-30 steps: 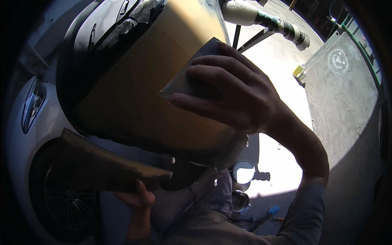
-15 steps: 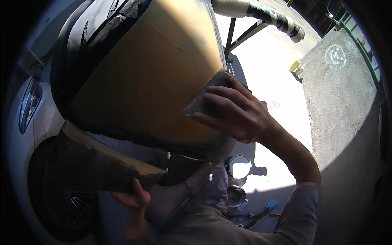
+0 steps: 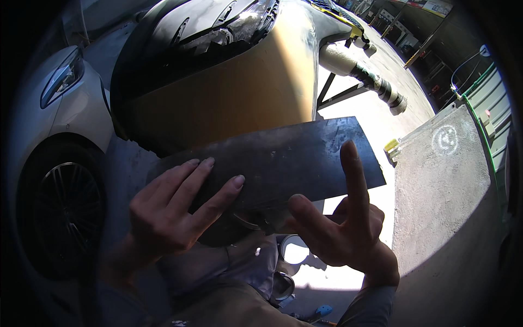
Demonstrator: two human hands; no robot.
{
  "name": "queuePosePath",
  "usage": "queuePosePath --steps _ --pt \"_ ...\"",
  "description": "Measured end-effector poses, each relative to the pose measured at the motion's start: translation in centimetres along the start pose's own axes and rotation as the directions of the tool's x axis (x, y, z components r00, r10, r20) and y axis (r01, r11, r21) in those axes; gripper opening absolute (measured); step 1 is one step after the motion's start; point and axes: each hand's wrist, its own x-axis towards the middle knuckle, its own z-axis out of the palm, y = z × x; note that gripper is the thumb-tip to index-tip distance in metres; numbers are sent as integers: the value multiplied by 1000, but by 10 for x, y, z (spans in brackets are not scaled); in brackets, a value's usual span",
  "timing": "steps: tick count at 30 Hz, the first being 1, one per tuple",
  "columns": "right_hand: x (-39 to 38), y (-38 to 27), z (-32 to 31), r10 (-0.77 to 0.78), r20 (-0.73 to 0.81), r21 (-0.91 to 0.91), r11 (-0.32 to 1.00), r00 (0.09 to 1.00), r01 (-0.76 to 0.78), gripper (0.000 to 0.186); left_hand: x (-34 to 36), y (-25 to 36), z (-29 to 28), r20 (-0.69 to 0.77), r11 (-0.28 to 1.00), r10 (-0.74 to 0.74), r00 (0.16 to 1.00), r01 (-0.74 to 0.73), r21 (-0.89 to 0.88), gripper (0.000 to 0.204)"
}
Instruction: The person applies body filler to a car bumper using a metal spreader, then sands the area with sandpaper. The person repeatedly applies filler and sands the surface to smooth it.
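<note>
One panel beyond the dark sheet looks mostly coated, remainder unclear; left hand spread on sheet, right hand possibly gripping, can't tell.

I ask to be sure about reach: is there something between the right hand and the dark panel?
Nothing visible stands between them. The right hand is by the right end of the dark panel, its raised index finger overlapping it in this view; whether it touches, I cannot tell.
</note>
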Motion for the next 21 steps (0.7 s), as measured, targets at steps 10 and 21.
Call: queuePosePath --steps 10,21 --pt "65 42 73 268 50 -63 962 962 -265 76 20 -9 42 -100 868 -461 882 471 156 71" --pt "84 75 111 209 25 69 975 978 -210 75 19 -25 95 -245 788 -550 799 593 165 67"
